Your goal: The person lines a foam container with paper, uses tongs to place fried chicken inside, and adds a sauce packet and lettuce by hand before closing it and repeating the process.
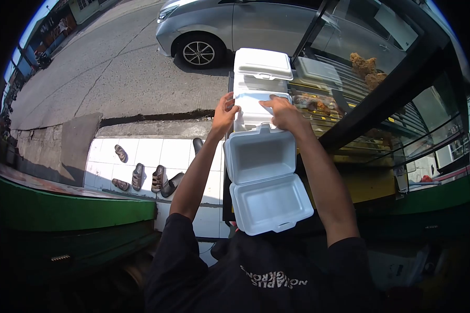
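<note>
Both my hands are at a closed white foam food box [251, 108] in the middle of a row. My left hand [224, 116] is at its left front corner, thumb and fingers apart in a curve. My right hand [287, 113] lies over its right front part, thumb and forefinger on the lid, the other fingers curled; their tips are hidden. Nearest my body, an open foam box [270, 203] shows its bare inside, the lid tipped back toward the hands. Behind the handled box is another closed foam box [263, 63].
A glass display case [360, 112] with a dark frame stands on the right, holding fried chicken [363, 63] on a rack. Several sandals [157, 178] lie on the white tiles [185, 151] at left. A silver car [266, 26] is parked beyond; a green wall [73, 208] runs at left.
</note>
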The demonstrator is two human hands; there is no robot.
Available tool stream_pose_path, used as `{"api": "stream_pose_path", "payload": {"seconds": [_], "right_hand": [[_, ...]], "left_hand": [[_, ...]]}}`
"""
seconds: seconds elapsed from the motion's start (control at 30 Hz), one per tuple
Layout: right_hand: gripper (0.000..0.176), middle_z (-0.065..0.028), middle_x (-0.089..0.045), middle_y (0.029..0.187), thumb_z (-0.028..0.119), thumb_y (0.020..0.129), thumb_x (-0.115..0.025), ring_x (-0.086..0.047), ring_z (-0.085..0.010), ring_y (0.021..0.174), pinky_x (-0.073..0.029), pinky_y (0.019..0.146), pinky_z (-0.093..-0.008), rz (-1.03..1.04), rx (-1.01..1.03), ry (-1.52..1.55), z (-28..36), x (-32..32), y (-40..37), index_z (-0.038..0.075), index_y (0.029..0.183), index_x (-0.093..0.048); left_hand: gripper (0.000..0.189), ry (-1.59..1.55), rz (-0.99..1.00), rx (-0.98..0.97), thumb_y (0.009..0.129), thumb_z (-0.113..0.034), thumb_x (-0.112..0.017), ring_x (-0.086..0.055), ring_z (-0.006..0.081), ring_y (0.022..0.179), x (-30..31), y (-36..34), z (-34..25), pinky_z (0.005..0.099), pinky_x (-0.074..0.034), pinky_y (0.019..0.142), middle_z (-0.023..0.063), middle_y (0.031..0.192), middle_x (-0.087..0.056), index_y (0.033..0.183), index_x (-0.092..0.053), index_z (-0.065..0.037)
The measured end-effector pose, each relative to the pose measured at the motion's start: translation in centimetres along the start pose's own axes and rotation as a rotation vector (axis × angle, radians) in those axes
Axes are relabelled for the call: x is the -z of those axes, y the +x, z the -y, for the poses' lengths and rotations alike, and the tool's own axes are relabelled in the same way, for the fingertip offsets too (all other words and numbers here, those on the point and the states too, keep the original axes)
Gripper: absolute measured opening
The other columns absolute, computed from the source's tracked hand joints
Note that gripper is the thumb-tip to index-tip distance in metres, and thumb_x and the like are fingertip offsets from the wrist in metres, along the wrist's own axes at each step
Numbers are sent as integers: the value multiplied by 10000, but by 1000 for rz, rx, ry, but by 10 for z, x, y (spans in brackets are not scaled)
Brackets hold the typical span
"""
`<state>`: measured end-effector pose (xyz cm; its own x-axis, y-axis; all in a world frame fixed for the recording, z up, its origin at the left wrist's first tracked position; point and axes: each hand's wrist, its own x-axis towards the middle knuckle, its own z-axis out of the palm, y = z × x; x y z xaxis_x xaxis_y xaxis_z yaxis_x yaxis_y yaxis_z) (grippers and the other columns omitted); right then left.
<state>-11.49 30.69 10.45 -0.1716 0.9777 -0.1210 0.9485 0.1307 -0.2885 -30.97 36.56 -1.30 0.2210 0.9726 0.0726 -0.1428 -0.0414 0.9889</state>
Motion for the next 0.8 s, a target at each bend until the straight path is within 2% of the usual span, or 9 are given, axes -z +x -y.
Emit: {"api": "stream_pose_path", "payload": {"seconds": [0.07, 0.2, 0.27, 0.37, 0.47, 0.53, 0.67, 0.73, 0.8], "right_hand": [[563, -103, -522, 1325, -44, 827, -520, -460, -294, 1272, -387, 1064, -438, -43, -44, -37, 5, -1, -4, 227, 1319, -564], [505, -146, -555, 1285, -52, 828, -499, -488, -323, 1243, -386, 1056, -441, -235, 18, -94, 12, 2, -12, 150, 1282, -589], [398, -178, -591, 1223, -13, 848, -525, -536, -326, 1185, -418, 1016, -417, -442, 176, -40, 17, 8, -25, 76, 1226, -609], [292, -175, -625, 1154, 74, 882, -565, -605, -313, 1074, -482, 923, -388, -294, 323, 187, 46, 33, -82, 44, 1166, -625], [231, -162, -677, 974, 167, 903, -597, -663, -306, 897, -524, 802, -384, -188, 386, 270, 50, 26, -136, 23, 1077, -649], [193, -151, -675, 793, 189, 915, -604, -669, -317, 750, -522, 701, -389, 42, 235, 417, 49, 15, -154, 8, 952, -661], [275, -150, -654, 707, 273, 910, -622, -658, -325, 692, -505, 658, -391, 120, 91, 515, 67, -20, -136, 6, 851, -653], [359, -128, -643, 687, 338, 900, -640, -640, -246, 626, -488, 605, -355, 109, 69, 457, 79, -36, -119, -11, 818, -640], [418, -144, -641, 689, 403, 897, -622, -638, -283, 633, -488, 625, -389, 120, 104, 434, 83, -53, -110, -3, 799, -621]], "left_hand": [[643, 24, 9, 9, 881, -162, -624, -543, 221, 1130, -1, -2, 2, 307, -468, 861, 212, 1276, -535, 1441, -325, -66], [664, -7, 14, -6, 904, -277, -630, -528, 239, 1163, -4, -3, 3, 346, -448, 901, 229, 1284, -522, 1442, -314, -49], [673, -33, -14, 33, 910, -318, -621, -527, 250, 1168, -3, -9, -3, 359, -443, 916, 232, 1299, -509, 1442, -312, -45], [681, -31, -108, 71, 931, -439, -548, -522, 285, 1182, 5, -34, -22, 404, -441, 948, 231, 1337, -477, 1433, -329, -35], [673, 46, -244, -36, 942, -499, -464, -543, 283, 1151, 23, -82, -27, 415, -456, 941, 196, 1325, -507, 1411, -371, -25], [543, 80, -276, -127, 975, -385, -450, -516, 250, 1182, 21, -132, -37, 381, -456, 938, 150, 1329, -527, 1387, -428, -32], [521, 92, -153, -70, 965, -203, -442, -323, 276, 1369, -4, -211, -36, 426, -315, 1098, 116, 1509, -329, 1465, -339, -98], [535, 13, -135, -27, 960, -126, -441, -287, 284, 1395, -19, -222, -30, 422, -271, 1128, 117, 1523, -300, 1478, -311, -102], [538, 121, -90, -93, 954, -65, -441, -268, 292, 1410, -23, -224, -18, 407, -268, 1131, 122, 1528, -286, 1477, -318, -100]]}}
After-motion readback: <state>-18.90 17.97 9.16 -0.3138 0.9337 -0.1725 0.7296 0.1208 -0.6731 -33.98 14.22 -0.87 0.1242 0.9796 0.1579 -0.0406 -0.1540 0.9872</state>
